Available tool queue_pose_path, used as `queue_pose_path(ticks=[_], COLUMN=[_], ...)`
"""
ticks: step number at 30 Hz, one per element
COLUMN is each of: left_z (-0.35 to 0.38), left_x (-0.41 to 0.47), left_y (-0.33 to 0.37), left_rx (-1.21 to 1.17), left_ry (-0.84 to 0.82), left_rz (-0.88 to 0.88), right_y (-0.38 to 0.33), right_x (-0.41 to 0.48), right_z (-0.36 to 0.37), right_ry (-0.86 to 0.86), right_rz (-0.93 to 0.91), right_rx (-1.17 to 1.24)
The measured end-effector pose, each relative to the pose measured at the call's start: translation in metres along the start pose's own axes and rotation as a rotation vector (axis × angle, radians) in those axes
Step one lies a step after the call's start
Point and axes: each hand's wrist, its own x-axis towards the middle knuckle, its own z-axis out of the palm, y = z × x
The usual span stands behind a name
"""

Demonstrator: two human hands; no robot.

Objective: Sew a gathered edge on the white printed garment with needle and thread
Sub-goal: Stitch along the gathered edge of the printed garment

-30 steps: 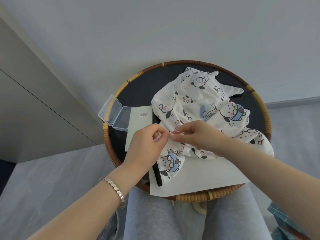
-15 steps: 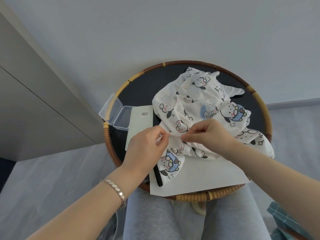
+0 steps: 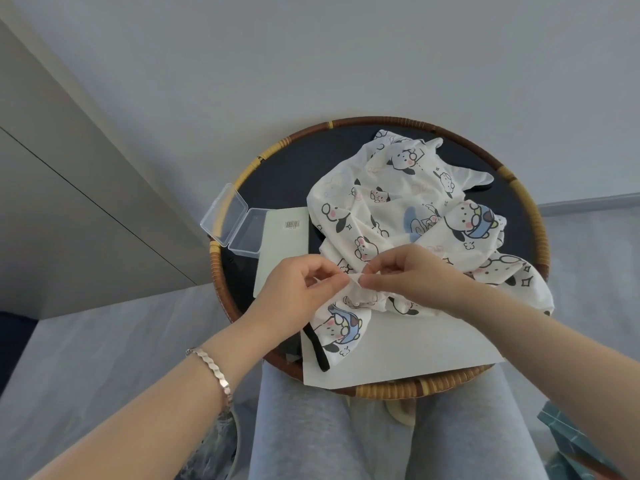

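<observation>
The white garment (image 3: 398, 209) printed with cartoon dogs lies crumpled on a round tray (image 3: 540, 237) with a woven rim and dark bottom, resting on my lap. My left hand (image 3: 298, 292) pinches a bunched edge of the fabric near the tray's middle. My right hand (image 3: 412, 275) pinches the same edge right beside it, fingertips almost touching the left ones. The cloth between them is puckered. Needle and thread are too small to make out.
An open clear plastic box (image 3: 235, 223) sits on the tray's left rim beside a pale green card (image 3: 280, 251) with a barcode. White paper (image 3: 408, 351) lies under the garment at the near side, with a black pen-like stick (image 3: 317, 348) on it. A teal object (image 3: 568, 424) sits at the lower right.
My right hand drew a little to the right half a second ago and has come back close to the left hand at the fabric edge. The view has tilted slightly.
</observation>
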Motion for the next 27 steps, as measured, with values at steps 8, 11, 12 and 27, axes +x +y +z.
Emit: queue_pose_path(ticks=[8,11,12,27], left_z=[0.001,0.001,0.001,0.002], left_x=[0.002,0.002,0.001,0.0], left_y=[-0.003,-0.003,-0.003,-0.004], left_rx=[-0.127,-0.134,-0.136,-0.101], left_ry=[0.026,0.063,0.064,0.09], left_rz=[-0.205,-0.201,-0.198,-0.155], right_y=[-0.001,-0.003,-0.004,-0.003], right_x=[-0.002,-0.011,-0.015,-0.026], right_z=[0.015,0.027,0.03,0.045], right_ry=[0.248,0.273,0.258,0.14], right_rz=[0.007,-0.008,-0.02,0.049], right_rx=[0.03,0.105,0.08,0.147])
